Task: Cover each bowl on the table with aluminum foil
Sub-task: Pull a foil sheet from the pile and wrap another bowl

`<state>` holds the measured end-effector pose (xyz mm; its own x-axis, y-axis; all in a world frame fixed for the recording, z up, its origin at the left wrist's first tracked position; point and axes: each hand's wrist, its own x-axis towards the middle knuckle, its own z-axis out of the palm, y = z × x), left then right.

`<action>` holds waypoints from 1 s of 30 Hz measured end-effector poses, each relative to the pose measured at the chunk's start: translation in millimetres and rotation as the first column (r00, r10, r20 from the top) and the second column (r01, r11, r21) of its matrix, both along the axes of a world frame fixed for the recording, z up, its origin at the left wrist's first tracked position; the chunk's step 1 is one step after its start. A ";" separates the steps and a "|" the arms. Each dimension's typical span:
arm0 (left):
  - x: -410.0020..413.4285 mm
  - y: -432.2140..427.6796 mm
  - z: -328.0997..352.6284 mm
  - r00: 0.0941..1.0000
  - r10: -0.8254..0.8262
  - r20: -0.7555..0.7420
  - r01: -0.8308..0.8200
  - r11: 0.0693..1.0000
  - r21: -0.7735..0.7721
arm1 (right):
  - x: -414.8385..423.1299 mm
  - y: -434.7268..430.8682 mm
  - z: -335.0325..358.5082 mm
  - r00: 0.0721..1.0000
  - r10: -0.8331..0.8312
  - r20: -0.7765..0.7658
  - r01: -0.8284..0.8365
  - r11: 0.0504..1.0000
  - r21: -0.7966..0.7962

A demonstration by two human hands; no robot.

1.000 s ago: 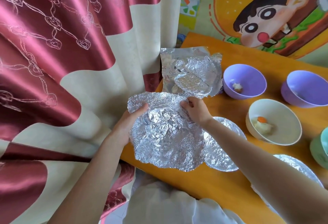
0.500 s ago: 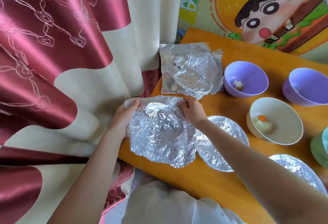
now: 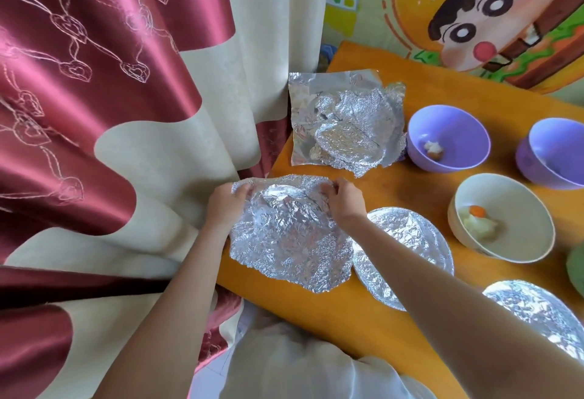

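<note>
A crinkled foil sheet (image 3: 289, 237) lies draped over a round shape at the table's near left corner. My left hand (image 3: 226, 205) grips its far left edge and my right hand (image 3: 344, 201) pinches its far right edge. Two foil-covered bowls sit to the right, one (image 3: 407, 247) beside the sheet and one (image 3: 534, 313) partly hidden by my right arm. Uncovered stand two purple bowls, one (image 3: 448, 137) near and one (image 3: 556, 153) farther right, and a cream bowl (image 3: 501, 216) holding food. A pile of loose foil sheets (image 3: 346, 120) lies at the far left.
The orange table (image 3: 363, 313) ends just left of the sheet, where a red and cream curtain (image 3: 126, 114) hangs close. A green bowl edge (image 3: 576, 267) shows at the right border. A cartoon-painted wall (image 3: 474, 16) stands behind the table.
Both hands have lowered the foil sheet from above the table down onto the near left corner, and it now lies flatter over the round shape.
</note>
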<state>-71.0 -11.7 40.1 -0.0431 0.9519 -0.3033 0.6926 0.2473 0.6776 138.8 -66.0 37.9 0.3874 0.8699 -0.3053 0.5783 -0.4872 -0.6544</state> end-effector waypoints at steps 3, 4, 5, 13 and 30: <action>0.0 -0.9 -5.0 1.000 -0.026 0.012 0.027 0.998 -0.056 | 1.9 -2.4 -6.6 1.000 -0.027 0.003 0.027 0.998 -0.051; -0.4 -2.0 -7.8 0.999 -0.021 0.041 0.024 0.997 -0.079 | 2.1 -3.7 -7.5 1.000 -0.028 0.007 0.029 0.998 -0.059; -1.0 -4.5 -9.0 0.997 -0.005 0.080 0.013 0.995 -0.103 | 1.7 -4.5 -7.9 1.000 -0.026 0.010 0.027 0.998 -0.063; -4.6 -19.3 -24.7 0.979 0.052 0.199 -0.023 0.989 -0.145 | -1.1 -9.7 -6.0 0.994 0.031 0.104 -0.020 0.995 -0.099; 24.1 -49.4 6.5 0.886 -0.323 -0.331 0.442 0.803 0.400 | 9.9 -95.0 15.5 0.894 0.256 0.367 -0.324 0.936 0.135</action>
<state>-47.0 -61.1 46.6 0.3415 0.9300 0.1362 0.8157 -0.3652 0.4485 148.7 -160.9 53.4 0.1588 0.9871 -0.0212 0.8773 -0.1509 -0.4557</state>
